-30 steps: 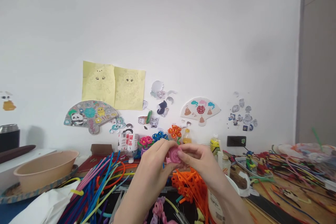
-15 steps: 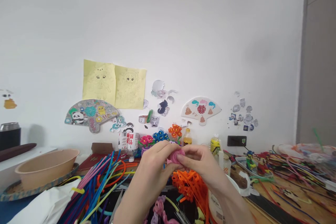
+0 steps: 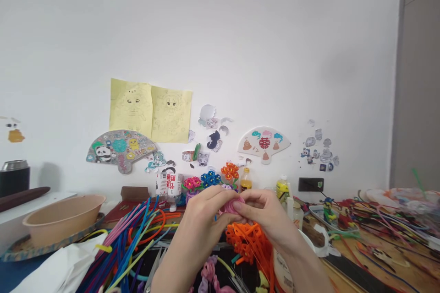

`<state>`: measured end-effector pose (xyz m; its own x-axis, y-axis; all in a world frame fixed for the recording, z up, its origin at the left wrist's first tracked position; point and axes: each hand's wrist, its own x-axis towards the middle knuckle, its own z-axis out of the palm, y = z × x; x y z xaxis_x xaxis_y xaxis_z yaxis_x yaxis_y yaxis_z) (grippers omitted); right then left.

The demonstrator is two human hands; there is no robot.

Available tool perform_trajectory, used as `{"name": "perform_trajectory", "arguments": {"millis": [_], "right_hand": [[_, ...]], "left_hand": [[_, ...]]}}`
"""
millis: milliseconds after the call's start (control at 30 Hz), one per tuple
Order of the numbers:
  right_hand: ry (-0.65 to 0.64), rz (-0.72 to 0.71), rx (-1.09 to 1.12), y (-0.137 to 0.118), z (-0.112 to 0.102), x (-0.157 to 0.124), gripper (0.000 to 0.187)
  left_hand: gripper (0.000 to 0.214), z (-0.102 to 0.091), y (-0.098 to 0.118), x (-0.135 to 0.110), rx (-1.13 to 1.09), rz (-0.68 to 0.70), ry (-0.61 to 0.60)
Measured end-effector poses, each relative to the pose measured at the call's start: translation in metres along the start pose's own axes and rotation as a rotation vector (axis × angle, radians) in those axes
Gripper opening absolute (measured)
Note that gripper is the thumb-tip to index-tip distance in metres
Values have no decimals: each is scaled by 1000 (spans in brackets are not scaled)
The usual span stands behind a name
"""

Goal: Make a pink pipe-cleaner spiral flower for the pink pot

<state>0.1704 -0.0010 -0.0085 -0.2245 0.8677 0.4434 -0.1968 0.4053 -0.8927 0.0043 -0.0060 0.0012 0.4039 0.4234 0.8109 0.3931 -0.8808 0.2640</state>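
Note:
A small pink pipe-cleaner coil (image 3: 233, 206), wound like a rosette, is held up between both hands above the middle of the worktable. My left hand (image 3: 208, 214) grips it from the left, its fingers curled over the top and its thumb underneath. From the right, my right hand (image 3: 261, 214) pinches the coil, with the thumb pressed on its near face. Part of the coil is hidden behind the fingers. Just below lies a bunch of orange looped pipe cleaners (image 3: 244, 240). A pink and purple twisted piece (image 3: 209, 269) is on the dark surface between my forearms.
Loose coloured pipe cleaners (image 3: 127, 242) are heaped at the left, near scissors (image 3: 158, 263) and a tan basin (image 3: 63, 219). Behind my hands stand pink flowers (image 3: 192, 184), blue flowers (image 3: 211, 178), orange flowers (image 3: 229, 171) and a plastic bottle (image 3: 174, 190). More stems clutter the right side.
Both hands stay nearly in place around the pink coil. The coil has turned slightly, and its face is now more covered by the fingers. The view has shifted very slightly.

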Motion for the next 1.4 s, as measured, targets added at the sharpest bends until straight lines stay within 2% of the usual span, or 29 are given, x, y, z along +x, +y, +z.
{"name": "perform_trajectory", "arguments": {"millis": [67, 233, 400, 500, 700, 933, 1400], "right_hand": [[16, 4, 3, 0, 1, -1, 26], [65, -10, -72, -1, -1, -1, 29], [71, -20, -53, 0, -7, -1, 32], [77, -59, 1, 2, -9, -1, 28], [95, -91, -44, 6, -4, 2, 24], [123, -112, -30, 6, 4, 3, 23], [185, -141, -86, 4, 12, 3, 23]], "left_hand": [[28, 1, 0, 0, -2, -11, -4], [46, 1, -4, 0, -37, -80, 10], [11, -3, -4, 3, -155, -121, 85], [12, -3, -6, 3, -247, -193, 165], [15, 0, -13, 2, -442, -347, 227], [13, 0, -15, 0, -506, -324, 238], [10, 0, -17, 1, -409, -300, 309]]}}
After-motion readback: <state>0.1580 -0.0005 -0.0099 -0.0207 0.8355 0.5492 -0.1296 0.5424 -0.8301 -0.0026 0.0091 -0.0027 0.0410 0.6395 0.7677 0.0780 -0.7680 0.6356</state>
